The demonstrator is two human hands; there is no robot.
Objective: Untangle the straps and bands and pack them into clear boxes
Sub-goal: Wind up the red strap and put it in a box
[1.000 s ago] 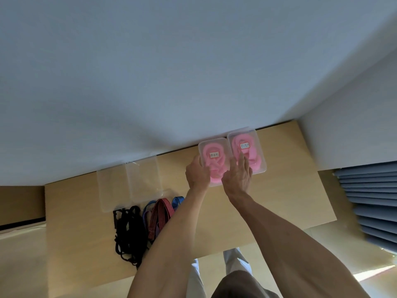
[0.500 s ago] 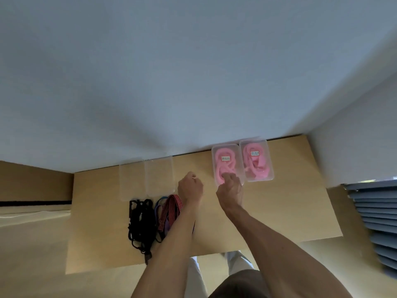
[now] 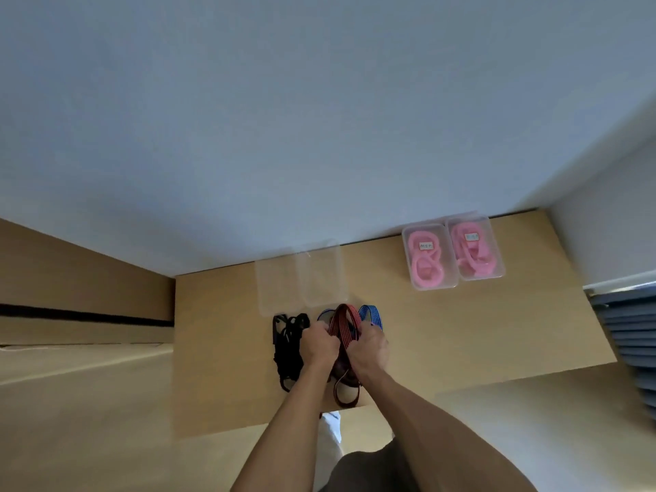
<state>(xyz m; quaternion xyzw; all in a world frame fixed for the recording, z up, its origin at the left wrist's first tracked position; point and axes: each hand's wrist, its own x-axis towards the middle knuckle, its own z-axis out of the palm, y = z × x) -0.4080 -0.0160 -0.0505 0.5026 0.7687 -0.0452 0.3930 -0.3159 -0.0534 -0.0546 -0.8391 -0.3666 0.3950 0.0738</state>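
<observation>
On the wooden table (image 3: 479, 332) lies a tangle of straps. My left hand (image 3: 319, 344) and my right hand (image 3: 369, 349) both grip the red striped strap (image 3: 343, 323), side by side, with its loop arching up between them and its tail (image 3: 346, 395) hanging toward the table's front edge. A blue striped strap (image 3: 371, 314) sits just behind my right hand. A black strap bundle (image 3: 287, 346) lies to the left of my left hand. Two empty clear boxes (image 3: 301, 275) stand behind the straps. Two closed clear boxes (image 3: 452, 255) with pink bands stand at the back right.
A grey-white wall (image 3: 319, 118) runs along the table's back edge, and another wall stands at the right. Stacked grey slats (image 3: 632, 335) sit beyond the table's right edge. The floor shows to the left and in front.
Both hands left the pink-band boxes and moved left and toward me to the strap pile, where they now grip the red striped strap. The view has swung left.
</observation>
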